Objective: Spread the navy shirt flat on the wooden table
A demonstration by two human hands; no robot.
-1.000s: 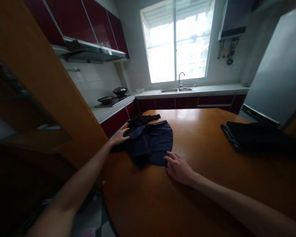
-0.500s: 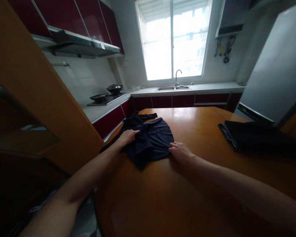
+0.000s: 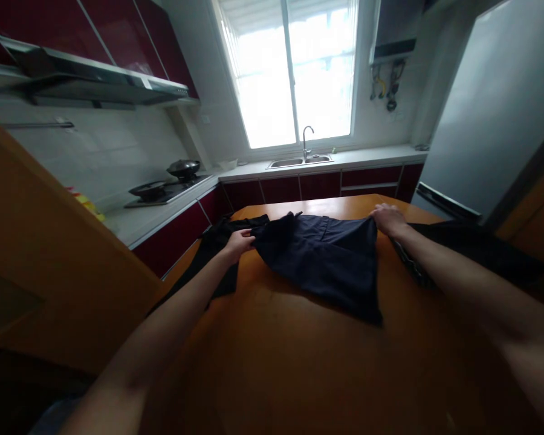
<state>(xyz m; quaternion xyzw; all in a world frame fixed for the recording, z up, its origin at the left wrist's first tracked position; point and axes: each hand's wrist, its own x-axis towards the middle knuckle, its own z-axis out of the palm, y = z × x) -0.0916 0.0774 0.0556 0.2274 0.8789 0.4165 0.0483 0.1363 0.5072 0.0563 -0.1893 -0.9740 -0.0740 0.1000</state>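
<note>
A dark navy garment that looks like shorts is stretched sideways between my two hands above the wooden table. My left hand is closed on its left end. The far right corner is pinched in my right hand. Its lower edge hangs slanting toward the near right. Beside and behind my left hand lies a separate black garment, partly covered by my forearm. Next to my right forearm is a folded black cloth stack, partly hidden by that arm.
Beyond the table stand a sink with a tap, and at the left a stove with a pan and a lidded wok. A fridge rises at the right. An orange wooden panel borders the left side.
Both hands have pulled the navy shorts rightward and spread them wider, away from the black garment. My right hand moved farther right and away from me. The head view has turned right.
</note>
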